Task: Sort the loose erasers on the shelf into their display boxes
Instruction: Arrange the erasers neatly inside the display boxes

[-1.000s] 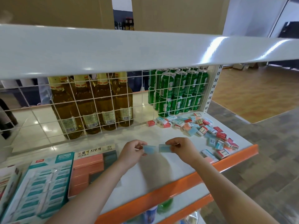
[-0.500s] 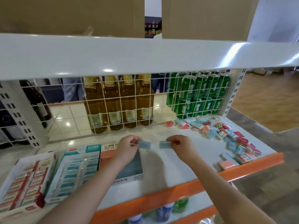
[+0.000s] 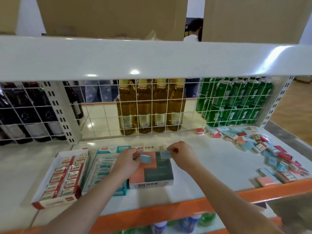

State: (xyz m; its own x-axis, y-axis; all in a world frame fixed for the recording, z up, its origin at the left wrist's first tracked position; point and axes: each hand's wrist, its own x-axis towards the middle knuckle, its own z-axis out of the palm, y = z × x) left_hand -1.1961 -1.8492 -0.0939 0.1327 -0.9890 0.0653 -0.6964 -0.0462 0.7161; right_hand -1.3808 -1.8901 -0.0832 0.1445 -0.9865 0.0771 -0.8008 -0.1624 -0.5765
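Note:
My left hand [image 3: 127,159] pinches a light blue eraser [image 3: 146,158] and my right hand [image 3: 181,155] pinches a second blue eraser [image 3: 165,154]. Both are held just above the display box of pink and dark green erasers [image 3: 152,173]. Left of it stand a teal-and-white display box [image 3: 103,164] and a red-and-white display box [image 3: 64,174], both holding rows of wrapped erasers. A pile of loose erasers [image 3: 263,147] in red, blue and pink lies scattered over the right part of the white shelf [image 3: 211,169].
A white wire grid [image 3: 152,107] backs the shelf, with yellow bottles [image 3: 148,107], green cans [image 3: 236,102] and dark bottles [image 3: 25,112] behind it. An upper shelf [image 3: 152,58] overhangs. The orange front edge [image 3: 168,211] runs below my arms. A person [image 3: 193,30] stands far behind.
The two blue erasers, first end to end, were pulled apart. Both hands carried them left and now hold them over the pink and green box. The view shifted left.

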